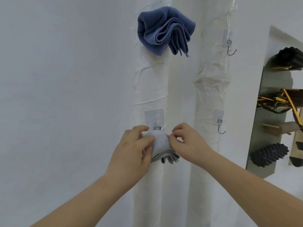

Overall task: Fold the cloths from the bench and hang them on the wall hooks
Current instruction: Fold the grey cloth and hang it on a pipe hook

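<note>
Under the lower hook (157, 127), left hand (131, 149) and right hand (188, 141) both pinch the folded grey cloth (161, 145), each grip clamped tight.

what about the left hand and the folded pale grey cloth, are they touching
Touching. In the head view the left hand grips the folded pale grey cloth: fingers curl over its top, thumb pressed on its front, no gap.

both hands (131, 145) pinch grey cloth (161, 141), lower hook (157, 127)
</note>
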